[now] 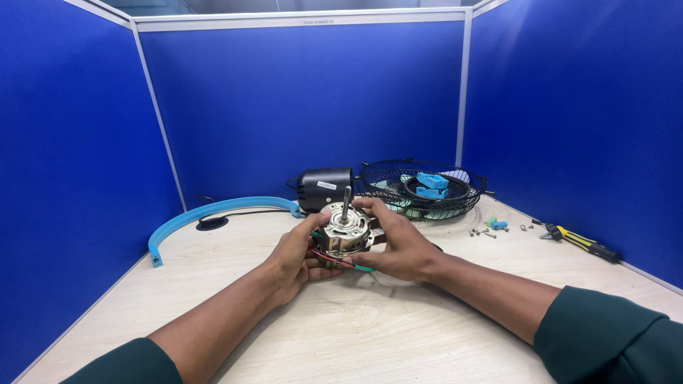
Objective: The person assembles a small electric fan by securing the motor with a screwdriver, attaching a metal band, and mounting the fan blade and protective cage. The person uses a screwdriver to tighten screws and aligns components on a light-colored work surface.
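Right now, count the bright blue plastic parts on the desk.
4: a long curved blue plastic strip at the left, two blue plastic blocks inside the black wire fan guard, and a small blue piece beside the loose screws. The guard may hide others.

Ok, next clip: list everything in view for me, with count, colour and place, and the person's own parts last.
fan motor: one, silver metal with upright shaft and red and green wires, held over the table centre
motor housing: one, black, behind the motor
fan guard: one, black wire, back right, with blue plastic parts inside
curved strip: one, light blue, back left
screws: a few, silver, right of the guard
screwdriver: one, yellow and black, far right
table: one, pale wood
partitions: blue, on three sides
left hand: grips the motor's left side
right hand: grips its right side
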